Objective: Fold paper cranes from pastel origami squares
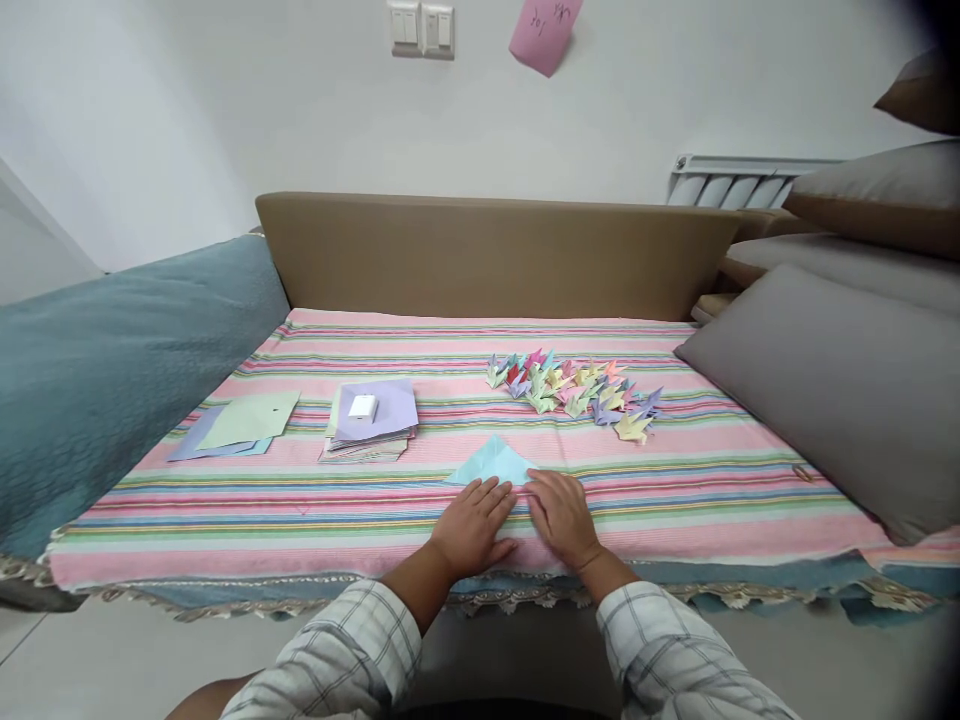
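Note:
A light blue sheet of paper (pixel 493 460), folded into a triangle, lies on the striped cloth with its point away from me. My left hand (pixel 476 525) rests flat, its outstretched fingertips at the triangle's lower edge. At the triangle's right corner, my right hand (pixel 562 515) touches the paper with its fingers extended and slightly bent. Beyond my right hand lies a cluster of folded paper cranes (pixel 577 388) in many colours. Left of the triangle stands a stack of coloured paper (pixel 394 408), purple on top, with a small white box-like object (pixel 363 407) on it.
A few loose sheets (pixel 247 418), green uppermost, lie farther left on the striped cloth (pixel 225 500). A brown backrest (pixel 495 255) borders the far side. Grey cushions (pixel 840 390) are piled at the right, near a small ring-like item (pixel 802 473). A blue-covered armrest (pixel 150 350) bounds the left.

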`<state>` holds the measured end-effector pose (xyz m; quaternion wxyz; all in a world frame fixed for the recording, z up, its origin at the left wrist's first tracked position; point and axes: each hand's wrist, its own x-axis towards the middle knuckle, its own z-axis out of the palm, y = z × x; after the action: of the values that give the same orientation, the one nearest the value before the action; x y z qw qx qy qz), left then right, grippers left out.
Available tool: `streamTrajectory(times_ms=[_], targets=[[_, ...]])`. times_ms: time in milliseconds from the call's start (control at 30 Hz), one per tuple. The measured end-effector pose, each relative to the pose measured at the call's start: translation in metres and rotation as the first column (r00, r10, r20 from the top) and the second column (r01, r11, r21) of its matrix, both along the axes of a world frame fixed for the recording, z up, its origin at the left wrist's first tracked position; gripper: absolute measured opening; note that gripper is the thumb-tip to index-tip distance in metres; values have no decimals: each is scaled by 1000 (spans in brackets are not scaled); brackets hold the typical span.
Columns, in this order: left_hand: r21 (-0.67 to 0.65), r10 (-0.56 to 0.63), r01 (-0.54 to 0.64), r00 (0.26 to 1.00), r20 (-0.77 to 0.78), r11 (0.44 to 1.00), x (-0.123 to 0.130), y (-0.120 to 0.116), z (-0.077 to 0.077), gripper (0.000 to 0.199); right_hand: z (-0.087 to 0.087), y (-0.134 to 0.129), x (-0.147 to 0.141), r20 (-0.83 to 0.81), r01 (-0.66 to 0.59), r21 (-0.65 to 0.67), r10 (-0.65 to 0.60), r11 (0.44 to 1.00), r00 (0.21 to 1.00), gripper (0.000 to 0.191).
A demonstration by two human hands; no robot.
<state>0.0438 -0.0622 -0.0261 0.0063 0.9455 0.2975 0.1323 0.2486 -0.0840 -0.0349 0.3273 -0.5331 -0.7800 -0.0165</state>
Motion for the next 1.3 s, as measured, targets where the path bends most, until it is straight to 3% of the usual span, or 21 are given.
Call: streamTrajectory(times_ms=[67, 167, 333, 467, 633, 800, 1000, 1300], targets=[[-8, 3, -3, 1000, -4, 1000, 0, 0, 0, 67, 1, -4, -7, 60, -93, -32, 94, 995, 994, 31], [-15, 11, -11, 1000, -16, 1000, 1, 0, 0, 67, 2, -5, -12, 56, -93, -44, 96, 995, 994, 32], [-4, 13, -13, 1000, -25, 1000, 2, 0, 1, 64, -2, -3, -6, -115, 167, -69, -174, 984, 978, 28], [-3, 14, -14, 1000, -21, 1000, 2, 1, 0, 63, -9, 1, 1, -330, 383, -173, -420, 907, 845, 35], [2, 9, -9, 1000, -12, 1000, 2, 3, -2, 63, -14, 6, 6, -530, 463, -221, -504, 858, 681, 37], [34, 4, -4, 1000, 7, 999, 1, 4, -4, 63, -11, 11, 6, -493, 401, -144, -417, 905, 764, 34], [23, 15, -15, 1000, -16, 1000, 2, 1, -2, 62, -8, 16, 1, -374, 466, -238, -523, 852, 766, 24], [52, 37, -37, 999, 4, 998, 4, -1, -3, 62, -9, 14, 3, -327, 449, -194, -490, 872, 808, 20]])
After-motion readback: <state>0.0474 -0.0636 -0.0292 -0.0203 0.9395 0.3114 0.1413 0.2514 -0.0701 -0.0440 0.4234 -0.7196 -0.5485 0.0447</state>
